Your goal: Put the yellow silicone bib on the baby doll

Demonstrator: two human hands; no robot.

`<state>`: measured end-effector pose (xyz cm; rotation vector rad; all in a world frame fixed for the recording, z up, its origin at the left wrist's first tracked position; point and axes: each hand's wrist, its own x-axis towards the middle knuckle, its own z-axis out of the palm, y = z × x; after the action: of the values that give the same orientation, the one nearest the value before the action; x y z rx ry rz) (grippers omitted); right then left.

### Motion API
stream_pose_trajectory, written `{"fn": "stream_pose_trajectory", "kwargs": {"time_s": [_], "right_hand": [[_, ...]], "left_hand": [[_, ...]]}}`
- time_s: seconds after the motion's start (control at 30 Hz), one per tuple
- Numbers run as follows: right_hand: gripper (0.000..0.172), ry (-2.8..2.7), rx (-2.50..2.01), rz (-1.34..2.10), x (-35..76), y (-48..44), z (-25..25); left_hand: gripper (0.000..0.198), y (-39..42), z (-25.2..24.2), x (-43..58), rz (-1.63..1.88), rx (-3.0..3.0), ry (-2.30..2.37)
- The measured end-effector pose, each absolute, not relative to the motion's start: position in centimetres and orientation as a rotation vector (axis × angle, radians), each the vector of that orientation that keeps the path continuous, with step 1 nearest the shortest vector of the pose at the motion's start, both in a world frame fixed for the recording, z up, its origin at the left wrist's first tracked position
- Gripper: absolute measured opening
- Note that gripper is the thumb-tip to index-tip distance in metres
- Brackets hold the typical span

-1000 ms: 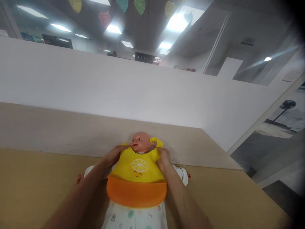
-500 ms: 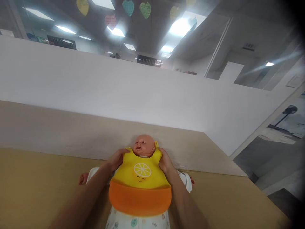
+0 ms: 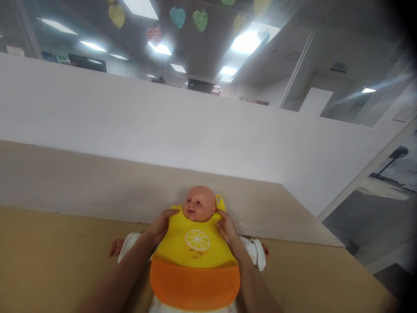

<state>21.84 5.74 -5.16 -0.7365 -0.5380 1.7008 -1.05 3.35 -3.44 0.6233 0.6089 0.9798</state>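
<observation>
We see a baby doll (image 3: 199,204) lying on its back on a tan tabletop (image 3: 58,256), head toward the far side, close to the low beige panel (image 3: 97,187) that rises behind the table. Over its chest lies a yellow bib (image 3: 195,243) with a white citrus-slice print and a small smiling face under it; the bib's near part is a deep orange catch pocket (image 3: 194,284). The neck opening sits right under the doll's chin, and a yellow strap end (image 3: 220,202) sticks up just beside the right side of the head.

Our left hand (image 3: 161,225) grips the bib's left shoulder strap, fingers curled over its edge beside the doll's neck. Our right hand (image 3: 226,226) grips the right shoulder strap in the same manner, fingers closed on the yellow rim just under the loose strap end. Both forearms run in from the near edge, one on each side of the bib.

The doll's arms in white sleeves (image 3: 256,251) spread out to left and right on the table, mostly hidden behind our wrists; a small pink doll hand (image 3: 114,248) shows at the left. Past the beige panel stands a white partition wall (image 3: 163,121), and above it paper hearts (image 3: 177,16) hang from the ceiling. A standing fan (image 3: 398,153) is far off to the right.
</observation>
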Motion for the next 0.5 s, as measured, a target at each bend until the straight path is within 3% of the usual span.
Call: {"fn": "stream_pose_trajectory", "kwargs": {"time_s": [0.2, 0.5], "right_hand": [[0.015, -0.588, -0.789, 1.626, 21.7, 5.9, -5.5], [0.026, -0.626, -0.749, 1.636, 22.1, 6.5, -6.7]], "left_hand": [[0.017, 4.5, -3.7, -0.6, 1.035, 0.507, 0.603], [0.022, 4.6, -3.7, 0.0, 0.964, 0.464, 0.664]]}}
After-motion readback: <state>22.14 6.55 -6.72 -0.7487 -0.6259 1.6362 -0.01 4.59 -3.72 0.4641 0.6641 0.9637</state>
